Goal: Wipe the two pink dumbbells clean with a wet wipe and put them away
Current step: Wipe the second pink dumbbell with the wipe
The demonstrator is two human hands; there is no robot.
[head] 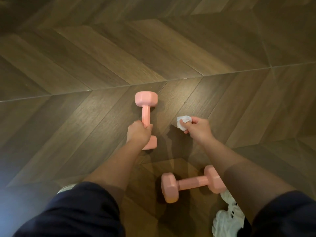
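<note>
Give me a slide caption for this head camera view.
Left hand grips one dumbbell by its handle, right hand holds a crumpled wipe, other dumbbell lies on the floor.

One wide-angle view, from a camera worn on my head, looking steeply down and slightly forward at the wooden floor (85, 57). The dumbbell (145, 106) in my left grip (138, 132) sits near the frame's centre, within my reach; my right grip (198, 129), pinching a wet wipe (183, 121), is just right of it. Nearer me than that dumbbell, my forearms (111, 168) and dark sleeves (77, 211) fill the bottom edge.
</note>
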